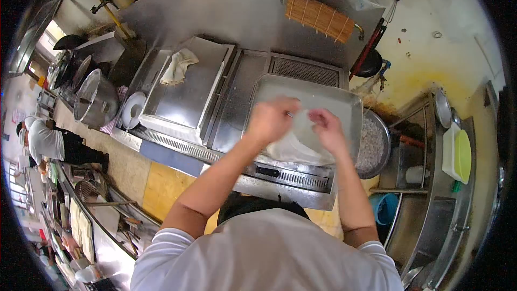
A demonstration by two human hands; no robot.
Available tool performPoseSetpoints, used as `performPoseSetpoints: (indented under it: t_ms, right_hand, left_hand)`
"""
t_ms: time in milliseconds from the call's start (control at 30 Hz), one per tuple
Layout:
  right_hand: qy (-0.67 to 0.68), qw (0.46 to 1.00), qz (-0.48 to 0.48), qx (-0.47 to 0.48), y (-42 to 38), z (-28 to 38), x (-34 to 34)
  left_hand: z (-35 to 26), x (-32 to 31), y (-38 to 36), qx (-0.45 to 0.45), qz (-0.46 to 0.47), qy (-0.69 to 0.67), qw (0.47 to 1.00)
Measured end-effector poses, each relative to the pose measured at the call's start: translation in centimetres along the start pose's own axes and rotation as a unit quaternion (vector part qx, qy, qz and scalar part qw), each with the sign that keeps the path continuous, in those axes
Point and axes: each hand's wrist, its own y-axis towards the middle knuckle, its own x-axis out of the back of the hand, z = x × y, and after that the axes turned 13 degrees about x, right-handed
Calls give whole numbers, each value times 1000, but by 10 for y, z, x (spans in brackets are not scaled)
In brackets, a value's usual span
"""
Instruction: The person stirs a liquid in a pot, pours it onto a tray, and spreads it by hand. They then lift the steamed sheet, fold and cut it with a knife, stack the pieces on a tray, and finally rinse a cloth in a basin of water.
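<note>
Your left hand (273,120) is near the middle of the frame, over the big metal tray (340,102), and your right hand (327,128) is just beside it, a little to the right. The two hands are apart. The fingers on both are bent in, so each grip looks narrow, but they are blurry, and you cannot tell if either one is holding something. The white sheet (293,150) is in the low part of the tray, under and between your hands, with soft folds in it. The tray sits on the steel surface (237,108). Just right of the tray is a round bowl (387,148) full of small white bits (370,143). To the left, near the upper left of the frame, a pale cloth (179,67) lies bunched up on a flat metal box (188,97), and a white plate (134,111) is beside that box. A brown mat (319,16) hangs at the top. At the far left, a person (47,140) in a white top is bending over.
</note>
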Motion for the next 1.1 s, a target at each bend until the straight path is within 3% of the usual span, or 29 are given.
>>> performPoseSetpoints:
  t_ms: [33, 133, 167, 200, 267, 333, 433, 500, 533, 600, 667, 700, 767, 800, 833, 933, 967, 1067, 1100]
  right_hand:
    - [102, 994, -30, 16, 11, 26, -16]
    - [18, 984, 110, -136, -1, 42, -30]
    - [-43, 988, 102, -109, -11, 22, -22]
    - [-104, 987, 96, -80, -27, -14, -9]
    - [-192, 976, 64, -82, -61, -95, 29]
    - [-282, 946, 109, -114, -73, -100, 74]
    - [-299, 950, 39, -82, -84, -117, 116]
    - [-185, 970, 14, -156, -71, -107, 127]
    - [-124, 973, 1, -192, -61, -94, 134]
    - [-11, 985, -35, -168, -31, -23, 112]
    - [-69, 989, 50, -120, -1, 16, 94]
    - [-66, 988, 81, -111, 14, 42, 86]
    - [-3, 994, 90, -59, 38, 71, 80]
    - [56, 996, 67, -18, 46, 76, 81]
    - [115, 992, 44, 25, 54, 82, 81]
    - [323, 938, -129, 15, 72, 109, 76]
    - [299, 950, -83, 16, 73, 109, 73]
    - [2, 994, 40, -103, 62, 99, 47]
    - [11, 993, 52, -102, 53, 83, 39]
  left_hand:
    - [-11, -9, -1, -27, 26, -18, 999]
    - [-32, 15, 12, -46, -12, -73, 996]
    - [-33, 43, 23, -113, -81, -22, 990]
    - [-29, 63, 25, -11, -95, -54, 994]
    - [-4, 90, 27, 84, -182, -100, 975]
    - [27, 94, 21, 156, -214, -73, 961]
    - [121, 62, -1, 267, -199, -20, 943]
    - [173, 40, -14, 354, -153, 16, 922]
    - [178, 30, -18, 335, -120, 51, 933]
    - [169, 1, -22, 292, -49, 122, 947]
    - [100, -37, -8, 186, 0, 63, 981]
    - [64, -55, 1, 73, 25, -6, 997]
    - [-7, -53, 22, 30, 173, -85, 981]
    - [-40, -40, 33, 99, 295, -89, 946]
    - [-53, -34, 42, 75, 266, -66, 959]
    - [-78, -23, 62, 6, 160, -44, 986]
    - [-87, -20, 66, -16, 114, -71, 991]
    - [-89, -15, 70, -52, 54, -78, 994]
    - [-84, -9, 70, -56, 45, -68, 995]
